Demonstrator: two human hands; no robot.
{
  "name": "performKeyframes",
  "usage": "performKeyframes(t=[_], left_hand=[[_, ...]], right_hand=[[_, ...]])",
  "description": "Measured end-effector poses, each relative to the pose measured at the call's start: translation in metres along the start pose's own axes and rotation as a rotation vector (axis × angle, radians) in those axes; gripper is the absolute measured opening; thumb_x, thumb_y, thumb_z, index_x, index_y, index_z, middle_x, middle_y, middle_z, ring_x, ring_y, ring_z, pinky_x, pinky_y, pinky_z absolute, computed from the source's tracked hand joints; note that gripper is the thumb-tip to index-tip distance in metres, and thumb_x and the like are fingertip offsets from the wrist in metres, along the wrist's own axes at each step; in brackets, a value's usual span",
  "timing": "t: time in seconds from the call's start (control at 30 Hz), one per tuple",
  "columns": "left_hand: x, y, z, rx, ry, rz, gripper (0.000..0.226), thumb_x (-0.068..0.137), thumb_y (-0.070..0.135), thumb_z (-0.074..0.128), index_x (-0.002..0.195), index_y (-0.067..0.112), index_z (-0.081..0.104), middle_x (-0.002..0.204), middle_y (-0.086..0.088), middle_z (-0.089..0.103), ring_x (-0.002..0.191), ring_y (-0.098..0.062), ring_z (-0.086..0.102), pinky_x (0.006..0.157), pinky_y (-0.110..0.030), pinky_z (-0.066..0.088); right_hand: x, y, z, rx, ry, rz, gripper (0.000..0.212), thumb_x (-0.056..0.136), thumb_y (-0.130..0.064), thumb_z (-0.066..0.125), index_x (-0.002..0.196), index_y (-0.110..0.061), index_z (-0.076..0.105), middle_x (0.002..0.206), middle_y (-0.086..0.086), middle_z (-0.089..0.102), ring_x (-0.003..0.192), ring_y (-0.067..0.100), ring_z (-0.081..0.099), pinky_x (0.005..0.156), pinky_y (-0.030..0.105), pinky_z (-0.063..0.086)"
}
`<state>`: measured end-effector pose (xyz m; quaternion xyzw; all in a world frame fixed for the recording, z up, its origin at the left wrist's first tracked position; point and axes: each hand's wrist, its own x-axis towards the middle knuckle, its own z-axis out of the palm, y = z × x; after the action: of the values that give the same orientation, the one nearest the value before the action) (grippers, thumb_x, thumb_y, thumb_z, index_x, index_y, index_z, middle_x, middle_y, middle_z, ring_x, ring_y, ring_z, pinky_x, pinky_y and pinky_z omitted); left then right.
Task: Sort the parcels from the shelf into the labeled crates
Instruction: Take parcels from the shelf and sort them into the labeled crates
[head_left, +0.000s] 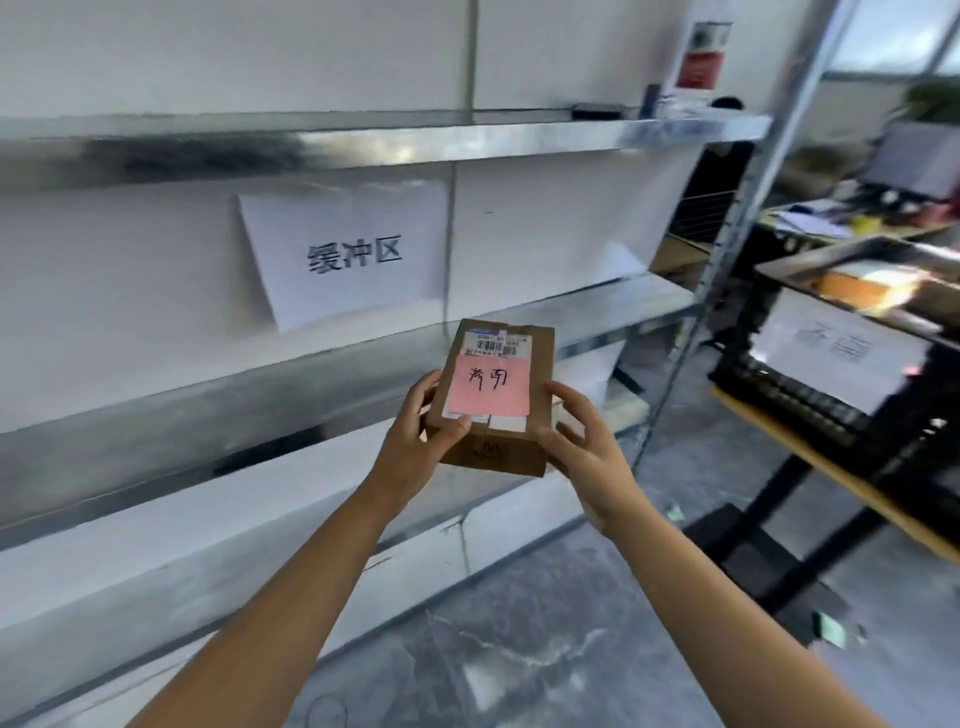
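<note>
Matt brown cardboard parcel (496, 454) in the grip, smooth pink paper label (491, 389) on it, shiny grey metal shelf (260, 395) behind the grip, matt white paper sign (348, 254) above, black plastic crate (800, 400) to the right, glossy grey floor (519, 649) below.

Brown parcel (541, 364) — pink label (491, 392) (black scrawl).

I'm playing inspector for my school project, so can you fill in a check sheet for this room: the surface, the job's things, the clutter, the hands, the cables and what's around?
Surface: metal shelf with shiny tiers.
Job's things: brown parcel with a pink label, held in the air before the shelf; black crate bearing a white sheet, at the right.
Clutter: far desk with a monitor, blurred.
Hands: left hand grips the parcel's left side, right hand its right side.
Cables: nothing seen.
Surroundings: printed wall sign, grey floor.
</note>
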<state>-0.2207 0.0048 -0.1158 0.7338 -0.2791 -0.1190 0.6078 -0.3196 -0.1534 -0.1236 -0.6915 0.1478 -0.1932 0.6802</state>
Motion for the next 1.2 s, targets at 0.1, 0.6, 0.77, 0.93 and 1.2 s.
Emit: performKeyframes(t=[0.1, 0.6, 0.77, 0.93, 1.2], left_hand=[[0.017, 0.016, 0.051, 0.025, -0.124, 0.066, 0.054, 0.089, 0.023, 0.057, 0.136, 0.031, 0.032, 0.129, 0.009, 0.05, 0.118, -0.01, 0.046, 0.099, -0.033, 0.044], [0.111, 0.036, 0.263, -0.098, -0.61, 0.143, 0.06, 0.086, 0.015, 0.062, 0.137, 0.025, 0.033, 0.117, 0.017, 0.054, 0.113, -0.007, 0.054, 0.087, -0.024, 0.053], [0.182, 0.045, 0.324, -0.092, -0.682, 0.191, 0.06, 0.088, 0.015, 0.061, 0.138, 0.026, 0.031, 0.124, 0.01, 0.052, 0.11, 0.001, 0.052, 0.083, -0.013, 0.05], [0.265, 0.071, 0.378, -0.026, -0.754, 0.248, 0.056, 0.076, 0.036, 0.065, 0.121, 0.044, 0.034, 0.115, 0.02, 0.053, 0.115, -0.008, 0.052, 0.096, -0.031, 0.048], [0.336, 0.087, 0.468, 0.128, -0.813, 0.331, 0.069, 0.088, 0.03, 0.06, 0.146, 0.025, 0.023, 0.148, 0.003, 0.035, 0.132, -0.015, 0.039, 0.098, -0.024, 0.037]], right_hand=[[-0.014, -0.005, -0.056, 0.1, 0.074, -0.007, 0.047, 0.088, -0.006, 0.059, 0.117, -0.041, 0.049, 0.125, -0.007, 0.048, 0.115, 0.017, 0.052, 0.091, 0.031, 0.051], [-0.027, 0.006, -0.244, 0.109, 0.529, 0.011, 0.04, 0.09, -0.01, 0.058, 0.114, -0.042, 0.052, 0.129, 0.004, 0.047, 0.108, 0.022, 0.058, 0.088, 0.047, 0.053], [0.028, 0.007, -0.302, 0.077, 0.629, -0.014, 0.039, 0.089, -0.016, 0.062, 0.113, -0.046, 0.052, 0.129, 0.004, 0.051, 0.113, 0.026, 0.057, 0.092, 0.05, 0.051], [0.087, -0.007, -0.36, 0.061, 0.715, -0.066, 0.042, 0.09, -0.012, 0.058, 0.114, -0.046, 0.051, 0.129, -0.001, 0.05, 0.11, 0.019, 0.058, 0.087, 0.041, 0.055], [0.138, -0.013, -0.444, 0.074, 0.841, -0.065, 0.042, 0.09, -0.011, 0.058, 0.105, -0.05, 0.052, 0.132, 0.001, 0.048, 0.11, 0.018, 0.058, 0.088, 0.04, 0.054]])
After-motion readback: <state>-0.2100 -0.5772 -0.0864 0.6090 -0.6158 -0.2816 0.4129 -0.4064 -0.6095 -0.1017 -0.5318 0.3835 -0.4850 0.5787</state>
